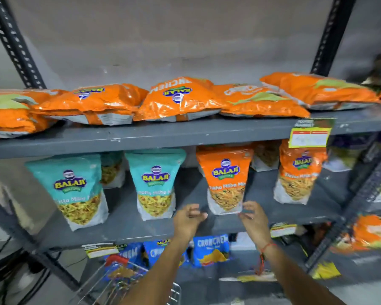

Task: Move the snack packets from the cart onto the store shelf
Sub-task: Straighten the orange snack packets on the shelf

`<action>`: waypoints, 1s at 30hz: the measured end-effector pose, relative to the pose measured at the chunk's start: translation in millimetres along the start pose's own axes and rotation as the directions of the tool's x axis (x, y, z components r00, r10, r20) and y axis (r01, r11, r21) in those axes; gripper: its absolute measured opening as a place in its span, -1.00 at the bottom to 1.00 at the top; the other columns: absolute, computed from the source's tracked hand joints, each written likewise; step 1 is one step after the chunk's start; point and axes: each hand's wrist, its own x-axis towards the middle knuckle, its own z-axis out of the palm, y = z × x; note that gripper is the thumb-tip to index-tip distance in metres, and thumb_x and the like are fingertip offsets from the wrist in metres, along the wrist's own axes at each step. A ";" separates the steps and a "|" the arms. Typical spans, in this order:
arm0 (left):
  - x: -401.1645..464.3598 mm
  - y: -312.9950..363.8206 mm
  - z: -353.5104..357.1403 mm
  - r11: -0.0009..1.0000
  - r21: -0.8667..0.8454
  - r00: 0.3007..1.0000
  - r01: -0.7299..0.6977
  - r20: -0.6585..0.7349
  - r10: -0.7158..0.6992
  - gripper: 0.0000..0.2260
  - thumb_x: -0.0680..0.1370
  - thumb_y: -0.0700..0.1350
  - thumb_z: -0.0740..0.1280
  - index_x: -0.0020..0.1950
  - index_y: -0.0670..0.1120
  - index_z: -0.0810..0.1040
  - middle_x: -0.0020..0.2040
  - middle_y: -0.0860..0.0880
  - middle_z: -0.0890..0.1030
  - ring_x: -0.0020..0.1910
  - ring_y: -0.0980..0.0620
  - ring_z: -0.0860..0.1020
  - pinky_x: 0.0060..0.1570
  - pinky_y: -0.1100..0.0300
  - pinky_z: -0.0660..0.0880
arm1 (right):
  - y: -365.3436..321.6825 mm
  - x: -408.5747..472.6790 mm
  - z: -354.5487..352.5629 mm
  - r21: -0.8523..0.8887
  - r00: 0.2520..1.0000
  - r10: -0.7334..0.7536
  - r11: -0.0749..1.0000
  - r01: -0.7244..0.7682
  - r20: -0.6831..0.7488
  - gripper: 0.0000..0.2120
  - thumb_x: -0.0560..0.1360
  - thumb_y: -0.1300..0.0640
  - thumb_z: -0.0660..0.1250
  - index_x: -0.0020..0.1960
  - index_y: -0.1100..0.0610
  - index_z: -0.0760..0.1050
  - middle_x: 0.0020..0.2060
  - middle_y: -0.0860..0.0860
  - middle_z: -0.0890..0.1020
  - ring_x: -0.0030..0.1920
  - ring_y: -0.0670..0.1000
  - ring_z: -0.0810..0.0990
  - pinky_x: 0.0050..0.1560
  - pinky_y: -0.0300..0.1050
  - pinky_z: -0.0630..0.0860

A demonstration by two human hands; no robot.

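Observation:
An orange Balaji snack packet (226, 179) stands upright on the middle shelf (123, 225). My left hand (188, 219) hovers just left of its base, fingers apart, holding nothing. Close to the packet's lower right corner is my right hand (254, 219), also with spread fingers and nothing in it. Two teal Balaji packets (72, 188) (155, 181) stand further left on the same shelf. Another orange packet (299, 172) stands to the right. The wire cart (119, 280) with a red handle shows at the bottom, below my left arm.
Several flat orange bags (178, 99) lie along the top shelf (141, 135). Blue Crunchem packets (210, 249) stand on the lower shelf. Black slotted uprights (13, 42) frame the rack. Yellow price tags (309, 135) hang on shelf edges. Cables (13, 271) lie on the floor at left.

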 end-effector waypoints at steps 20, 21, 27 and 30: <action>66.8 -47.5 99.1 0.991 -0.043 0.987 0.130 -0.086 -0.133 -0.60 0.48 0.04 0.39 0.31 0.07 0.45 0.14 0.04 0.60 0.15 0.00 0.58 0.22 -0.13 0.53 | 73.5 131.8 -12.0 -0.208 0.919 0.042 0.977 0.044 0.392 -0.50 0.30 0.17 0.51 0.14 -0.07 0.38 0.08 -0.08 0.62 0.05 -0.13 0.60 -0.21 -0.50 0.49; 67.3 -47.2 98.5 0.991 -0.043 0.987 0.128 -0.093 -0.131 -0.61 0.48 0.02 0.39 0.30 0.06 0.46 0.12 0.04 0.59 0.15 -0.01 0.58 0.21 -0.14 0.54 | 73.3 131.3 -12.1 -0.195 0.920 0.038 0.980 0.042 0.390 -0.46 0.30 0.17 0.52 0.17 -0.09 0.36 0.09 -0.10 0.60 0.06 -0.13 0.59 -0.20 -0.51 0.49; 39.1 -34.5 98.9 0.995 0.099 0.963 0.017 -0.268 0.010 -0.89 0.45 -0.02 0.43 -0.09 0.14 0.54 -0.15 0.04 0.68 -0.12 0.07 0.64 -0.06 0.12 0.57 | 67.8 95.0 -40.9 -0.184 0.953 0.059 0.983 -0.004 0.297 -0.12 0.31 0.15 0.54 0.48 0.05 0.14 0.28 -0.02 0.38 0.19 0.04 0.49 0.11 -0.09 0.48; 29.6 -17.9 117.7 0.983 0.161 0.981 -0.089 -0.156 0.115 -0.84 0.44 -0.07 0.43 -0.23 0.18 0.54 -0.25 0.13 0.67 -0.22 0.15 0.62 -0.19 0.22 0.51 | 64.3 77.2 -75.4 -0.167 0.978 0.051 0.986 -0.017 0.201 -0.19 0.34 0.12 0.52 0.47 0.03 0.18 0.32 0.03 0.40 0.17 0.04 0.48 0.13 -0.04 0.49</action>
